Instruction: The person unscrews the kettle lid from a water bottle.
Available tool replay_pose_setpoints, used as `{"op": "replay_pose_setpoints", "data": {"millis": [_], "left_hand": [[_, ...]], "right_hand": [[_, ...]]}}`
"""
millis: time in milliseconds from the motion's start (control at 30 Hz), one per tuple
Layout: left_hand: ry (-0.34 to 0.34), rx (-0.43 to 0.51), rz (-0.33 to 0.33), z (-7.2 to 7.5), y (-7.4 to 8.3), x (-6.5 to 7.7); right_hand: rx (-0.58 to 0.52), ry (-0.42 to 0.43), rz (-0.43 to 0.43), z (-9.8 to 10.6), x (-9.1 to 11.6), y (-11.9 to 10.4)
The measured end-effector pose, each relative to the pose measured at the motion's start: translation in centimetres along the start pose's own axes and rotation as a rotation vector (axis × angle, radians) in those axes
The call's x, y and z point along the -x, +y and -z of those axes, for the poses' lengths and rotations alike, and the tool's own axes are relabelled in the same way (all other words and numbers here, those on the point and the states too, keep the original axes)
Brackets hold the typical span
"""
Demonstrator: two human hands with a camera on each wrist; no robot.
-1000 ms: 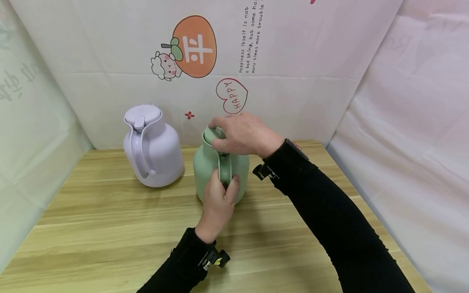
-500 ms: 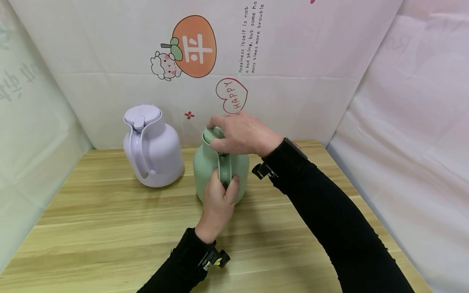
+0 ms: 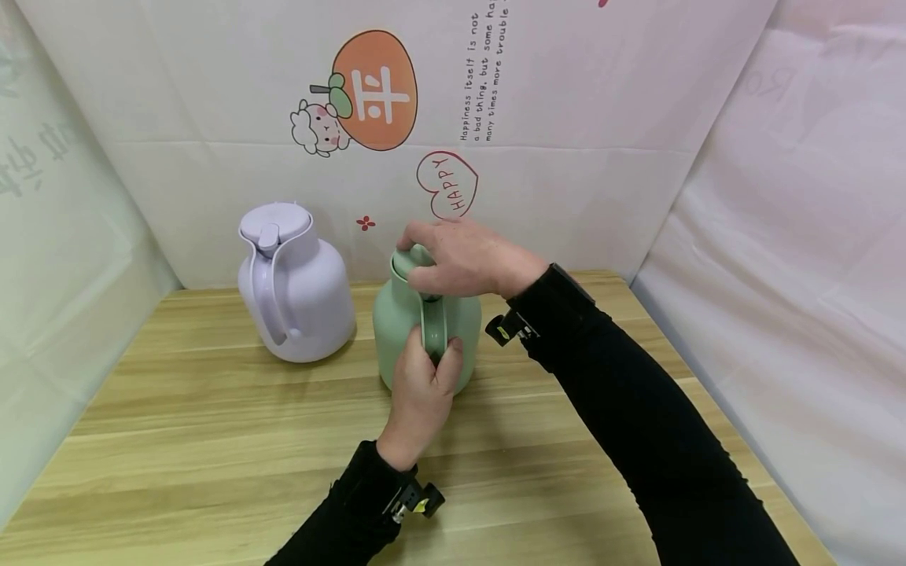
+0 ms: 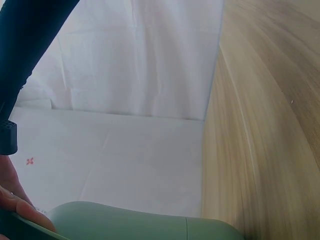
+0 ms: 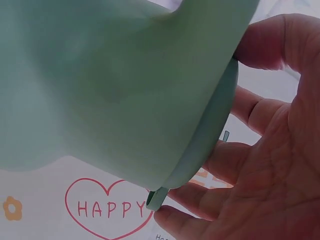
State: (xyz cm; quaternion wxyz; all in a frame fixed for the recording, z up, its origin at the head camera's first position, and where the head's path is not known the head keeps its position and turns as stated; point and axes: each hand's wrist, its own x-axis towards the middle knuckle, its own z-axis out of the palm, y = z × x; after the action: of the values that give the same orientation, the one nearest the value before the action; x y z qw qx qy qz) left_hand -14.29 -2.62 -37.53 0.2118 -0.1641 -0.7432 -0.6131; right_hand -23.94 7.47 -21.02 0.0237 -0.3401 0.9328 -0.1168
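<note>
A green thermos jug (image 3: 392, 334) stands upright on the table, its handle facing me. My left hand (image 3: 420, 393) grips the handle (image 3: 434, 321), thumb on its right side. Over the top, my right hand (image 3: 473, 258) holds the round lid (image 3: 410, 261) with its fingers and thumb spread around the edge. In the right wrist view, the lid (image 5: 216, 125) sits at the jug's mouth, with fingertips and thumb against its rim. The left wrist view catches only the side of the green jug (image 4: 125, 222) along the bottom.
A lilac thermos jug (image 3: 314, 295) stands upright to the left of the green one, lid on. The wooden table (image 3: 212, 456) ends at a printed white cloth (image 3: 552, 181) hung behind it. More cloth hangs at both sides.
My right wrist has turned slightly, and the right hand has shifted a little to the left on the lid. The left hand and both jugs stay in place.
</note>
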Motion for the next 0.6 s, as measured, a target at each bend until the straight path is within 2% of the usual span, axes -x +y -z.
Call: {"op": "replay_pose_setpoints", "data": {"millis": [233, 600], "left_hand": [[0.001, -0.002, -0.004, -0.02, -0.01, 0.04], [0.013, -0.004, -0.018, -0.11, -0.06, -0.01]], "right_hand": [[-0.057, -0.025, 0.008, 0.12, -0.16, 0.2], [-0.063, -0.044, 0.019, 0.43, -0.11, -0.01]]}}
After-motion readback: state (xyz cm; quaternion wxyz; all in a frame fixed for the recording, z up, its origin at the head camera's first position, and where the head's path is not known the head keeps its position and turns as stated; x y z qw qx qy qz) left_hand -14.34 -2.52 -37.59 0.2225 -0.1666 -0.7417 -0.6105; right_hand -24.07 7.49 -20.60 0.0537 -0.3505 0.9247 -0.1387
